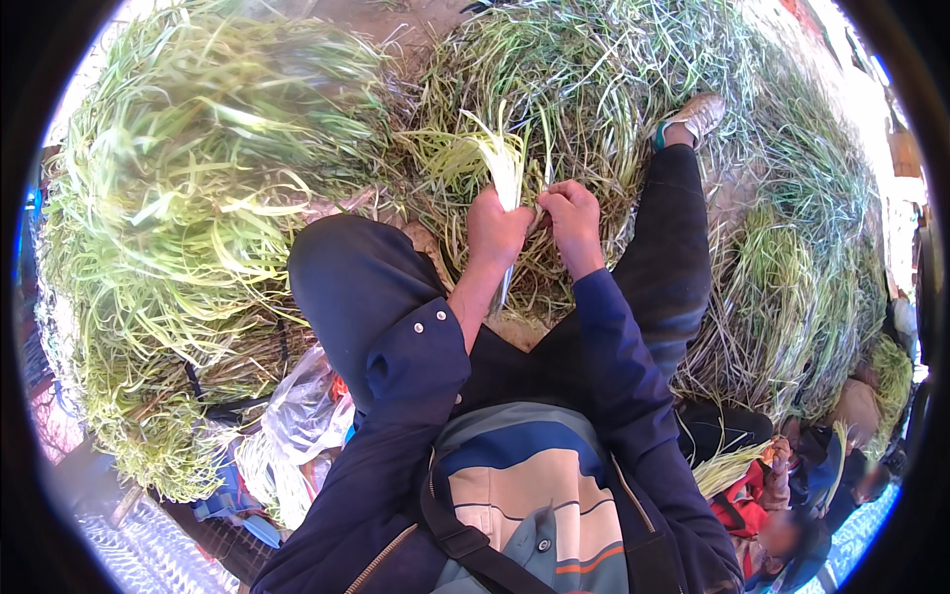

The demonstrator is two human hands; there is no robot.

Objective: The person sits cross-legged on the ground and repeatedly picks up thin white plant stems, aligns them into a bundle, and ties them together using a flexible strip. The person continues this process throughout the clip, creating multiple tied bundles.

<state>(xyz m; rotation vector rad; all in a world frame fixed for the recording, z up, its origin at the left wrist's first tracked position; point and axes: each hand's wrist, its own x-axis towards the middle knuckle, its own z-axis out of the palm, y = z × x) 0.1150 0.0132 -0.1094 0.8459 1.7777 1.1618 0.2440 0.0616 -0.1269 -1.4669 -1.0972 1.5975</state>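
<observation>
My left hand is closed around a bunch of pale, yellow-green leafy stalks. The leaf ends fan out above the fist, and the white lower ends show below it beside my wrist. Close on its right, my right hand pinches a thin green stalk between thumb and fingertips. Part of that stalk is hidden by the fingers. Both hands are over a heap of loose green stalks between my legs.
A large pile of long green leaves rises on the left, and another heap lies on the right. Clear plastic bags lie beside my left thigh. Other people sit at lower right near a red cloth item.
</observation>
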